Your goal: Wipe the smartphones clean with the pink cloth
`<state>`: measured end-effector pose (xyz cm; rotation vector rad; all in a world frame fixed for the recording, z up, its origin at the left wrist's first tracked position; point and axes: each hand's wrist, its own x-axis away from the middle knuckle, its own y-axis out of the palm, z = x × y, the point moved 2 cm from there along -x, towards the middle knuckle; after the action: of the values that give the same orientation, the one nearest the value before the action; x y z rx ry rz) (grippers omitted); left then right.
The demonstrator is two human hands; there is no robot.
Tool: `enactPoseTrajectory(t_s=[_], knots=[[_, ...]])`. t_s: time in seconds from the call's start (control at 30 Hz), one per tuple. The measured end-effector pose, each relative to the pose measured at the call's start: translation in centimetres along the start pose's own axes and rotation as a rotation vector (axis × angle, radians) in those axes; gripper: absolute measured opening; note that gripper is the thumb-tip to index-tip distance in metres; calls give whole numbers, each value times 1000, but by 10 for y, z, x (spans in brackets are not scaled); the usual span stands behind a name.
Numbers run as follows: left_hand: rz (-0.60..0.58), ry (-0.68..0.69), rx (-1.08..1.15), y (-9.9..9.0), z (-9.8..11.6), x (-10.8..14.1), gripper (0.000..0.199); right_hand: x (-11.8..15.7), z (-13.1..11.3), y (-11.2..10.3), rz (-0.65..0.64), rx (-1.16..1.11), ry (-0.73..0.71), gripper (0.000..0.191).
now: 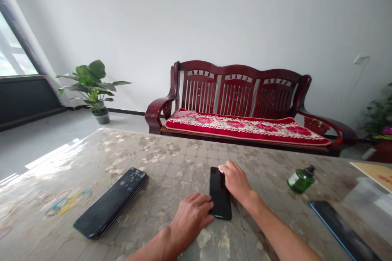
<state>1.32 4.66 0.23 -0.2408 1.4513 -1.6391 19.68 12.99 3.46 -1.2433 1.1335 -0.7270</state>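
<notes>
The phone (219, 193), smooth, glossy and oblong, lies on floral-patterned tablecloth (173, 171).

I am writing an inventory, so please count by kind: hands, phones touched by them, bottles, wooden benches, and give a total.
Left hand and right hand: 2
Touched phone: 1
Bottle: 1
Wooden bench: 1
Total: 5

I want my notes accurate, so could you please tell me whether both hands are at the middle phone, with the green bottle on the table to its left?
Not quite: the head view shows the green bottle on the table to the right of the middle phone, not its left. The left hand and right hand are indeed both at that phone.
</notes>
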Motion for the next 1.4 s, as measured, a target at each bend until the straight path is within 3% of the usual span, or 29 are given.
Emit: enactPoseTrajectory(t_s=[0.13,0.27,0.4,0.6,0.8,1.13,1.4], knots=[[6,6,7,-2,0,0,14,-1,-6,2,4,-4,27,27],[11,6,5,-3,1,-1,11,10,-30,2,3,-48,-62,26],[6,7,-13,-2,2,-1,10,0,-44,3,-3,-25,-133,26],[26,-5,-28,0,4,-1,9,-16,-20,4,-5,24,-55,28],[21,-6,-56,3,6,-3,9,1,8,1,13,3,44,29],[61,16,-31,5,7,-1,15,43,-32,-9,7,-131,-135,29],[23,37,1,7,6,-3,5,28,-4,0,85,-212,50,30]])
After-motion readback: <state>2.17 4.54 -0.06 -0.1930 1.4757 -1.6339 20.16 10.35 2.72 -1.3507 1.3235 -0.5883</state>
